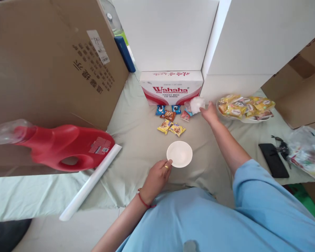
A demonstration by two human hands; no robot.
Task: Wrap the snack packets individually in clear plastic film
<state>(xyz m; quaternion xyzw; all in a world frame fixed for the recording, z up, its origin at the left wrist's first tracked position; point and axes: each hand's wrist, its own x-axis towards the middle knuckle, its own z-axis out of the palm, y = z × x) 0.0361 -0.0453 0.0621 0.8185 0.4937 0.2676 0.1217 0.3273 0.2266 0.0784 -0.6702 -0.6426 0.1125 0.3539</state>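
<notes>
My left hand (pixel 157 176) pinches the near-left rim of a small white bowl (pixel 180 153) on the pale green cloth. My right hand (pixel 208 112) reaches far forward and grips a white, clear-wrapped snack packet (pixel 196 104) beside a cluster of small snack packets (pixel 170 120) in blue, orange, yellow and pink. Behind them stands a red and white Wahaha box (pixel 171 87).
A white plate piled with yellow snack packets (pixel 245 106) sits at the right. A black phone (pixel 273 159), keys and a plastic bag (pixel 307 150) lie further right. A red detergent jug (pixel 68 147) and a white roll (pixel 91 180) lie left, under a large cardboard box (pixel 49 59).
</notes>
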